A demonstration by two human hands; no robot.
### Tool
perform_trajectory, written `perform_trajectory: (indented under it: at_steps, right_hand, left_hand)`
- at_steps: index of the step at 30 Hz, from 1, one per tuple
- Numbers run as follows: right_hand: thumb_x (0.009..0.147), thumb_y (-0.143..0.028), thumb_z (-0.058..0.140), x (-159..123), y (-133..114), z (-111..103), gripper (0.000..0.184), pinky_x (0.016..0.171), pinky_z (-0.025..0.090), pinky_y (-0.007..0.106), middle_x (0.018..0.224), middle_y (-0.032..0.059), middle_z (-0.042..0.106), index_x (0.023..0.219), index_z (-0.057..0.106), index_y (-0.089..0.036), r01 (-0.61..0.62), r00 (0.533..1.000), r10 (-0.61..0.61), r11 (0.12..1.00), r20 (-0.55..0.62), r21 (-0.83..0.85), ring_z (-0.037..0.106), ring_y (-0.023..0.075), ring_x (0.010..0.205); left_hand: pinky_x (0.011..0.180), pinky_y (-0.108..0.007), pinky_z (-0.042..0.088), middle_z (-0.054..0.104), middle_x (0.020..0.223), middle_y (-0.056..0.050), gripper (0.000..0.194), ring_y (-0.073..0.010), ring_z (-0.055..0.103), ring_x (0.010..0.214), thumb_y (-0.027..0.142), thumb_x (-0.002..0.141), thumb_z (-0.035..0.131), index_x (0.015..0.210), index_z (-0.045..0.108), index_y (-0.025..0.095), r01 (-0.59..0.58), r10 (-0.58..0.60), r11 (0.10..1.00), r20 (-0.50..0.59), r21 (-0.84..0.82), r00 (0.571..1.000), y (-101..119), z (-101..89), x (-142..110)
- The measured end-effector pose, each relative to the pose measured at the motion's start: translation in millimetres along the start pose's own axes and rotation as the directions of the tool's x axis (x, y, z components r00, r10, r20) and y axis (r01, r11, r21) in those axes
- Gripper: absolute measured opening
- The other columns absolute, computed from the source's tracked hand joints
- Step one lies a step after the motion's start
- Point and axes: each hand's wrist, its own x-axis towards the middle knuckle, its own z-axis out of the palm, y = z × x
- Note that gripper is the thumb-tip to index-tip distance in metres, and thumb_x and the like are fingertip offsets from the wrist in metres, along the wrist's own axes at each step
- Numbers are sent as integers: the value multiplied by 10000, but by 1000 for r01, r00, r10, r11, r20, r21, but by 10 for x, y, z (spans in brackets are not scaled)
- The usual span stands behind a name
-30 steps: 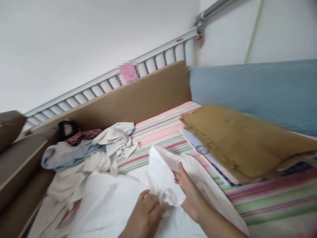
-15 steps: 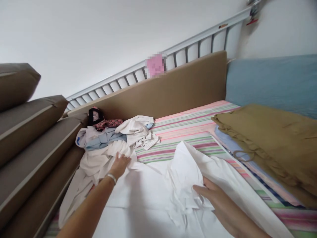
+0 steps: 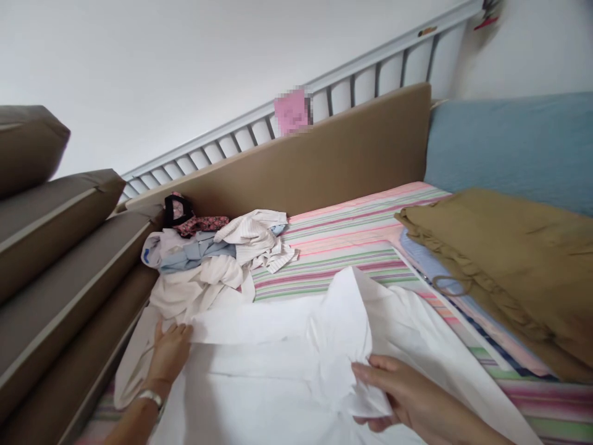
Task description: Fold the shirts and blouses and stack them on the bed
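A white garment, shirt-like, is spread over the striped bed sheet in front of me. My right hand grips a bunched, raised fold of it, thumb on top and fingers beneath. At the left end of the garment's flat strip is my left hand, its fingers bent down and closed on the edge; the fingertips are partly hidden. A bracelet circles the left wrist. Just beyond that hand, a cream garment lies crumpled.
Behind lie a striped white garment, a light blue one and a patterned red one. Stacked brown cushions rise at left. Folded clothes under an olive garment lie right. A brown padded board borders the bed.
My left hand has moved left and nearer to me, and the white strip now stretches farther left. My right hand has lowered slightly with its fold.
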Motion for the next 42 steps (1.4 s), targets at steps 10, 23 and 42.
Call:
perform_trajectory:
  at_steps: [10,23,42]
  right_hand:
    - [682,-529,641,-41,29,125,405,603,468,243,748,54,612,786,593,-141,-34,999,42,951,20,-308,593,152,678]
    - [658,-279,544,148,241,41,123,372,371,161,566,-7,546,667,578,-161,-101,989,145,744,12,-661,531,96,443]
    - [794,-363,485,-77,-395,-758,289,488,436,183,679,42,648,772,653,-128,45,876,-338,766,-343,-641,600,112,571]
  left_hand:
    - [1036,-545,189,646,1082,-123,385,-266,547,1066,49,773,332,988,625,175,135,-128,985,79,-103,989,209,42,-321]
    - [915,-369,449,648,1074,-93,316,-231,584,1018,333,852,409,1065,589,184,-67,-25,849,-167,-525,986,813,-391,139]
    - [856,-512,516,494,1345,-38,502,-302,497,1196,274,753,567,1233,511,411,-605,469,626,-382,-492,796,2914,-303,-393]
